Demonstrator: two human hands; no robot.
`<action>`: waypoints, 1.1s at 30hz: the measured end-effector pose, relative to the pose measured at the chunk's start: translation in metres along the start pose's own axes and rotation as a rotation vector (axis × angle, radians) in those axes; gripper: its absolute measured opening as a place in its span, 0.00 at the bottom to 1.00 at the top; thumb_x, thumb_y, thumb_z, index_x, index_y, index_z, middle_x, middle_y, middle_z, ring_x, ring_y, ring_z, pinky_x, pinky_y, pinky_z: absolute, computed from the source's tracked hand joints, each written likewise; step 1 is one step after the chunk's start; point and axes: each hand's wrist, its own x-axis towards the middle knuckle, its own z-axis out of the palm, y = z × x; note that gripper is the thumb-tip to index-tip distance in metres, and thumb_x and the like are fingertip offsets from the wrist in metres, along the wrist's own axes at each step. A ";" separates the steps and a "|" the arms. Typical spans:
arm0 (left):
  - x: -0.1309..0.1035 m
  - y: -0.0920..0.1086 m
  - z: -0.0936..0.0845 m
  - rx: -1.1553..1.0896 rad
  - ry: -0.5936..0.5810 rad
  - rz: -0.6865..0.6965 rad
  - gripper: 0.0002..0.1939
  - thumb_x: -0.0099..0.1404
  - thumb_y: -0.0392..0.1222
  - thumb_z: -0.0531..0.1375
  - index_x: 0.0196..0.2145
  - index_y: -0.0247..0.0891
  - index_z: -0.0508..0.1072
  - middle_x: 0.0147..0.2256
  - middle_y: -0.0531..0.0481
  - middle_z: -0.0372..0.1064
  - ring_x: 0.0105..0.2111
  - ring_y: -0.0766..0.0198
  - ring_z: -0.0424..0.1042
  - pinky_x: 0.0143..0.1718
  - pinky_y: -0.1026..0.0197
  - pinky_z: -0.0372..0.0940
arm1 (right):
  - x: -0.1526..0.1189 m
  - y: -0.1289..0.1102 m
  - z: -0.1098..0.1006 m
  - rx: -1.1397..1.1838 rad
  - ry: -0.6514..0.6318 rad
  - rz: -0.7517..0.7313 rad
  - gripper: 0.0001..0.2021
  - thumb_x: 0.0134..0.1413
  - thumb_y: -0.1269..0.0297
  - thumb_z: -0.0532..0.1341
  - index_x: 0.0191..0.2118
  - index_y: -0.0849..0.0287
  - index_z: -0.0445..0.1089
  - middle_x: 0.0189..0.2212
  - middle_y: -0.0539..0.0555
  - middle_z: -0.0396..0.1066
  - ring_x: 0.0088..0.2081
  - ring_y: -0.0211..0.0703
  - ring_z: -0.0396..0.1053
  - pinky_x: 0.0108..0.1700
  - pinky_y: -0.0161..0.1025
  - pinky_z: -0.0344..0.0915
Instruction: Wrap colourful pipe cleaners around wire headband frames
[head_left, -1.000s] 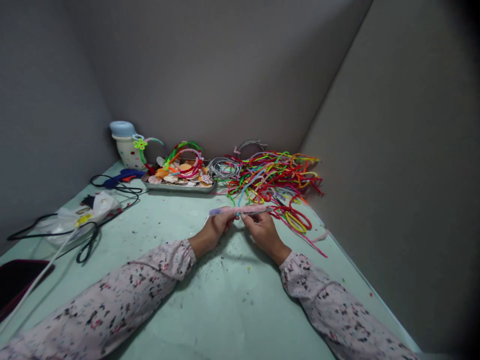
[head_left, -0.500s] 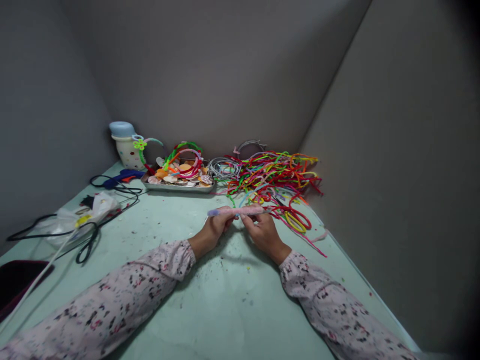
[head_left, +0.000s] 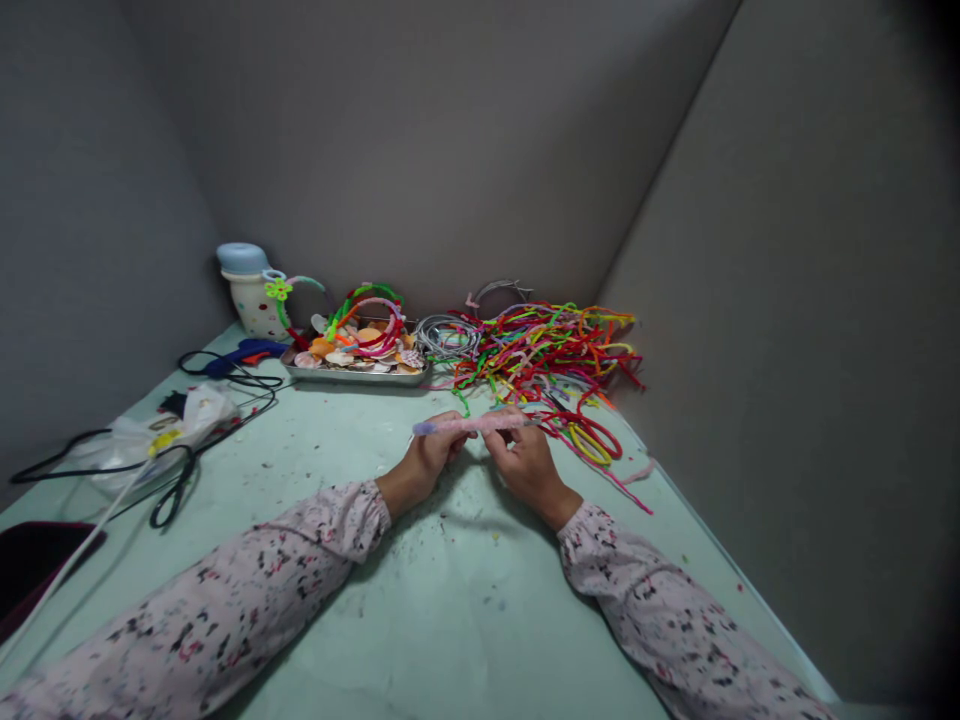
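Both hands are closed on a headband, seen edge-on and wrapped in fuzzy pink pipe cleaner with a lilac left end. My left hand grips its left part, the end sticking out past the fingers. My right hand pinches the right part with thumb and fingers. A light blue pipe cleaner lies close by the right fingers; whether they hold it is hard to make out. Just beyond the hands is a tangled pile of coloured pipe cleaners.
A metal tray of shells with decorated headbands on it stands at the back, beside bare wire-like hoops. Leftward are a bottle, a blue glue gun, black cables, a plastic bag and a dark object. Walls rise around the table.
The light blue strand that stood up between the hands has swung down to the right, low behind the right fingers. Both hands stay nearly in place on the headband.
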 end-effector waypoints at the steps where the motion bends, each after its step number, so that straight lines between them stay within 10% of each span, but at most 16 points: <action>1: 0.000 0.000 0.000 0.000 0.000 0.001 0.12 0.57 0.46 0.56 0.22 0.37 0.64 0.18 0.57 0.54 0.19 0.70 0.50 0.19 0.64 0.45 | 0.000 -0.001 0.000 -0.005 0.000 -0.001 0.07 0.59 0.68 0.55 0.35 0.58 0.71 0.34 0.55 0.72 0.37 0.45 0.69 0.42 0.40 0.65; 33: -0.002 0.001 0.001 -0.009 -0.034 0.045 0.14 0.57 0.51 0.57 0.23 0.37 0.64 0.18 0.57 0.53 0.19 0.70 0.49 0.20 0.64 0.44 | 0.000 0.003 0.004 -0.204 -0.007 -0.074 0.10 0.59 0.70 0.51 0.35 0.58 0.69 0.34 0.58 0.73 0.40 0.50 0.69 0.45 0.45 0.65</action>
